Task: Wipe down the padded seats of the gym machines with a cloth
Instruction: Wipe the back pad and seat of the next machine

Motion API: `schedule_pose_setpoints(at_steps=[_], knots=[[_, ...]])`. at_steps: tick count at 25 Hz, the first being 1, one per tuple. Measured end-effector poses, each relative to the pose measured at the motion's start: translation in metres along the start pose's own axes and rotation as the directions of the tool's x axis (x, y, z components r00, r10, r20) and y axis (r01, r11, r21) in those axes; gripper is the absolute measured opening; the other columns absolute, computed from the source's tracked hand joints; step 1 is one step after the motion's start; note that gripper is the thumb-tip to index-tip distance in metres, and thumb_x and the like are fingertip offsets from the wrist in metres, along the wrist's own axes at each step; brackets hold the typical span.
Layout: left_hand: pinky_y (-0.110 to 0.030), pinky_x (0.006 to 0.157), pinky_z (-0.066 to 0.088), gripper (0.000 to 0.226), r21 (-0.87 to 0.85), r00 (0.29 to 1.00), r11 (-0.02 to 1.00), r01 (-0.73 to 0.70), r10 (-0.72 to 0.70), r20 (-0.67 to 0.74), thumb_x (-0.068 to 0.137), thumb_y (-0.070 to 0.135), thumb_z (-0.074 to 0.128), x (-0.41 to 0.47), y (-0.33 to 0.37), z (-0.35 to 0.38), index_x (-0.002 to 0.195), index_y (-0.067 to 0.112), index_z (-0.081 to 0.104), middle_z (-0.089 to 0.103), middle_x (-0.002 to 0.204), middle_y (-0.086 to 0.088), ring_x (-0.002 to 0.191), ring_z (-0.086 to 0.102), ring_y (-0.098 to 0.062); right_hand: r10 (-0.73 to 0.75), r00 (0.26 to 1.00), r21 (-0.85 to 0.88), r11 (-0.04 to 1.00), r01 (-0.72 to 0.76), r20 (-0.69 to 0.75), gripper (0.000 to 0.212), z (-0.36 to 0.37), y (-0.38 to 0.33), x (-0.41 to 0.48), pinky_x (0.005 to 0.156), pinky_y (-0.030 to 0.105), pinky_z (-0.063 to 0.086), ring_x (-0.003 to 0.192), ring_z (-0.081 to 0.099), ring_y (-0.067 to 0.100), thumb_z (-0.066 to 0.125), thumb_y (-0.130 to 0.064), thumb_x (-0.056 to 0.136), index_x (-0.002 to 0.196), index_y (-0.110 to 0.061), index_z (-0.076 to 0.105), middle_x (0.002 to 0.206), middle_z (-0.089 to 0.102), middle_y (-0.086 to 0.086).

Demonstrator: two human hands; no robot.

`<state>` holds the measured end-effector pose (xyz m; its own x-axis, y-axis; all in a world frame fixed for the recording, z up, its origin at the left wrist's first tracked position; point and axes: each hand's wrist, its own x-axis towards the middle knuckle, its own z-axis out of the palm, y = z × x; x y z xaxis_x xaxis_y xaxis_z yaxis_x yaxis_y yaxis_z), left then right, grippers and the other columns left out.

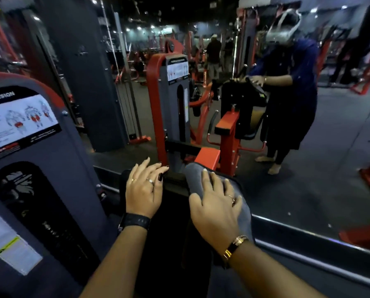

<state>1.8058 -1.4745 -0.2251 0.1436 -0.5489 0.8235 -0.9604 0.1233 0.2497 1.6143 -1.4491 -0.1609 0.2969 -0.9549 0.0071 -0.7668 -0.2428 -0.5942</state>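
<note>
**Two hands on the pad, one pressing a grey cloth**

The cloth (195, 175) is plain grey and soft-looking, with a dark hem and a rounded far corner. It lies draped over the right side of the black pad (173, 220) and reaches the pad's far edge. Much of it is hidden beneath the right hand (216, 206), and its near end is lost in shadow beside the wrist. The pad is so dark that its near edge is hard to make out. The cloth sits directly under that hand, showing past the fingertips and along the outer side. The right hand lies flat, fingers spread, pressing the cloth. The left hand (144, 190) rests flat and relaxed at the pad's far left edge, holding nothing, apart from the cloth.
</note>
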Motion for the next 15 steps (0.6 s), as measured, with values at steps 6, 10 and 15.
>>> schedule_pose_setpoints(at_steps=[6, 10, 15], knots=[[-0.044, 0.111, 0.025, 0.041, -0.117, 0.969, 0.978, 0.173, -0.191, -0.159, 0.094, 0.025, 0.031, -0.006, -0.003, 0.01, 0.114, 0.016, 0.066, 0.062, 0.124, -0.003, 0.132, 0.04, -0.022, -0.23, 0.969, -0.296, 0.935, 0.194, -0.09, 0.057, 0.005, -0.019, 0.032, 0.109, 0.043, 0.028, 0.135, 0.031, 0.026, 0.034, -0.038, 0.092, 0.147, -0.023, 0.025, 0.152, 0.03, -0.003], [-0.041, 0.112, 0.025, 0.042, -0.153, 0.955, 0.968, 0.199, -0.227, -0.191, 0.094, 0.025, 0.031, -0.009, -0.002, 0.012, 0.114, 0.015, 0.066, 0.062, 0.123, -0.003, 0.131, 0.041, -0.021, -0.366, 0.931, -0.443, 0.835, 0.327, -0.003, 0.053, 0.008, -0.039, 0.051, 0.093, 0.04, 0.04, 0.121, 0.046, 0.03, 0.033, -0.04, 0.093, 0.141, -0.019, 0.033, 0.141, 0.045, 0.003], [-0.043, 0.112, 0.025, 0.041, -0.157, 0.953, 0.968, 0.195, -0.225, -0.204, 0.094, 0.023, 0.032, -0.012, -0.002, 0.014, 0.115, 0.014, 0.066, 0.061, 0.125, -0.001, 0.133, 0.039, -0.02, -0.369, 0.929, -0.468, 0.817, 0.337, 0.026, 0.06, -0.001, -0.017, 0.036, 0.097, 0.041, 0.036, 0.128, 0.038, 0.023, 0.034, -0.042, 0.092, 0.147, -0.024, 0.019, 0.148, 0.035, -0.005]])
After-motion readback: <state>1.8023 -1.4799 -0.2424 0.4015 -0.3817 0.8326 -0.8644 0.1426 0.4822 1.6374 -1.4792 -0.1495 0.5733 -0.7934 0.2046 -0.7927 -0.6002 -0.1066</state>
